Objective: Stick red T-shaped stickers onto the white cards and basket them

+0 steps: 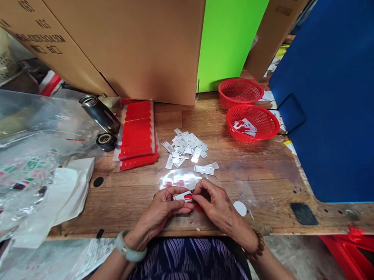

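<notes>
wooden table, cardboard behind: left hand pinches white strip, right hand red piece

Both forearms are extended forward from the lower edge of the view, the left forearm angled up to the right and the right forearm angled up to the left, so that the hands are brought close together in front of the torso. The left hand is turned partly palm inward, with its fingers curled and its thumb laid across toward them. The right hand is held back upward, its index finger arched and its thumb drawn in beneath, in a pinch.
</notes>
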`<state>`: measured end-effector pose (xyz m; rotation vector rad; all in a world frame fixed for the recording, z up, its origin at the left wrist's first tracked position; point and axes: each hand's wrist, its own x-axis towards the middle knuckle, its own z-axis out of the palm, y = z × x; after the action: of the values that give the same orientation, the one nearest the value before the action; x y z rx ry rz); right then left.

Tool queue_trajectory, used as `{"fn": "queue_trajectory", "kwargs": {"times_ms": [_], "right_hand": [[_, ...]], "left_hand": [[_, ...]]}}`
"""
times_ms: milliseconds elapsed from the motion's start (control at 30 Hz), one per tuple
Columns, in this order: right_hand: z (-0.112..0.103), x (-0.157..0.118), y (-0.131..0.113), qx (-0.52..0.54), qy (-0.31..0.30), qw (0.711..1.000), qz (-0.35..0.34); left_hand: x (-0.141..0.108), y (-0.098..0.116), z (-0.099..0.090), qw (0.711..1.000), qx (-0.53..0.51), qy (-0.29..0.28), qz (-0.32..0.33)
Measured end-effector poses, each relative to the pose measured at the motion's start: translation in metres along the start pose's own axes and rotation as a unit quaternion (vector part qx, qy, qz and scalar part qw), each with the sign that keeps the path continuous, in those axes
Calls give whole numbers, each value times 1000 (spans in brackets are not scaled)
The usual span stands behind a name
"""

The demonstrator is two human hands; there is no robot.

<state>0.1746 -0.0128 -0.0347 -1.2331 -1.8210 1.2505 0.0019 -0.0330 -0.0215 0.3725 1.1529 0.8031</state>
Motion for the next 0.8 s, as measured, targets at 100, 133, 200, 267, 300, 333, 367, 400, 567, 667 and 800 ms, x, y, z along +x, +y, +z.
{"fn": "queue_trajectory", "kwargs": {"times_ms": [100, 133, 200, 267, 300, 333, 367, 400, 567, 667, 800], "right_hand": [[0, -1, 0, -1, 5, 1000, 3], [0, -1, 1, -1, 6, 1000, 2], [0, -1, 2, 0, 5, 1000, 0], [1, -2, 3, 2, 6, 1000, -3], [1, -2, 4, 2, 6, 1000, -4], [1, -2, 4, 2, 7, 1000, -5], [1, -2, 4, 1, 9, 1000, -6], [1, -2, 4, -1, 10, 1000, -6], [2, -3, 3, -7, 14, 1000, -4], [3, -4, 5, -7, 15, 1000, -3], [4, -4, 4, -6, 18, 1000, 2]], "left_hand": [[0, 0, 2, 1000, 2, -3, 1], [0, 1, 2, 1000, 2, -4, 1], [0, 0, 3, 1000, 5, -2, 0], [0, 0, 3, 1000, 9, 1, -1], [-1, 1, 3, 1000, 11, 3, -2], [-1, 1, 4, 1000, 13, 4, -3], [-1, 1, 4, 1000, 15, 6, -3], [-1, 1, 4, 1000, 15, 6, -4], [-2, 1, 5, 1000, 10, -2, -3], [-2, 1, 5, 1000, 18, -1, -3], [-1, 0, 7, 1000, 29, 2, 10]]}}
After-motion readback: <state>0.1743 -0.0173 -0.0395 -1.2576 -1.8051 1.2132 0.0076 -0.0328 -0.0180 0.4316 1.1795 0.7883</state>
